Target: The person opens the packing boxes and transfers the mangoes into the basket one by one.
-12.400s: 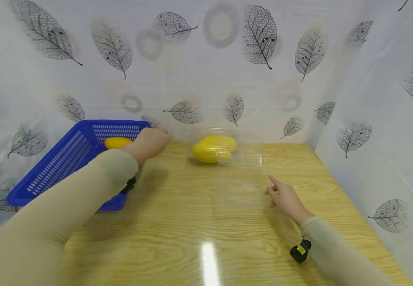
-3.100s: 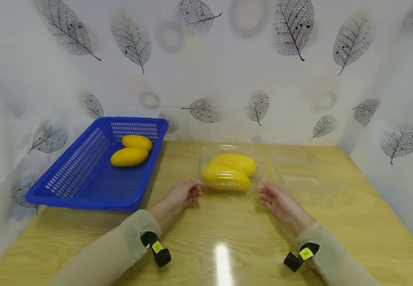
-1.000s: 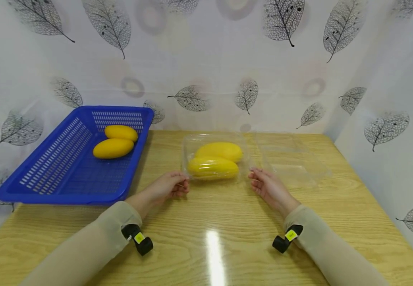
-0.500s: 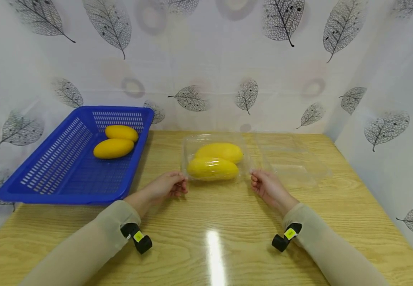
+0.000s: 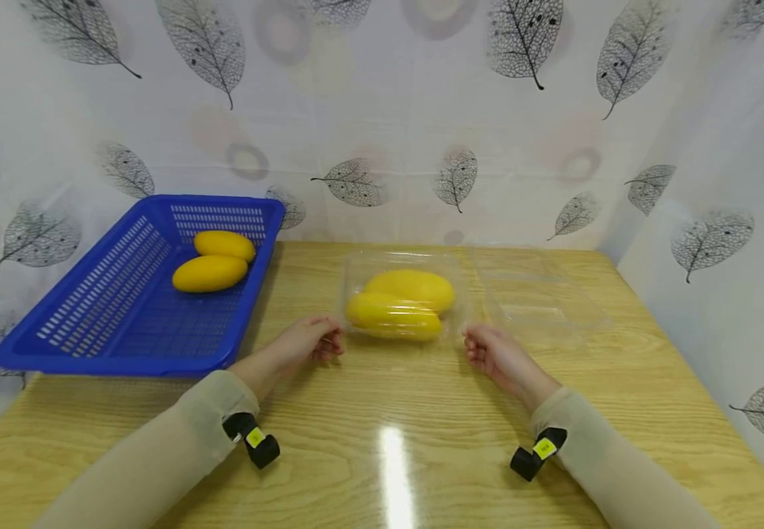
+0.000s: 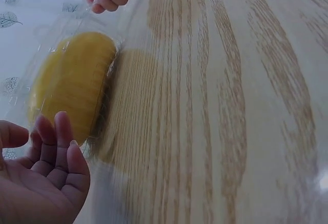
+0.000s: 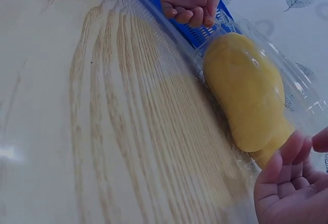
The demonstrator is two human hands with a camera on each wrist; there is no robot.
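Observation:
Two yellow mangoes [image 5: 395,316] lie side by side under the clear plastic of a lidded box [image 5: 395,260] on the table, in the middle of the head view. My left hand [image 5: 305,343] pinches the box's near left corner, its other fingers curled. At the near right corner, my right hand [image 5: 497,358] pinches the rim between thumb and forefinger. Both wrist views show the mangoes close beyond the fingertips, with the left hand [image 6: 43,185] and right hand [image 7: 292,188] palm inward. The thin clear rim is faint at the fingertips.
A blue plastic basket [image 5: 137,364] stands at left, with two more mangoes [image 5: 210,273] at its far end. A second clear plastic box [image 5: 534,312], spread open, lies right of the first. Behind the wooden table [image 5: 329,455] hangs a leaf-patterned curtain [image 5: 395,125].
Earlier my left hand was over the basket and my right by the open box. Both then came to the filled box's near corners; in the last half second it shifted slightly toward me.

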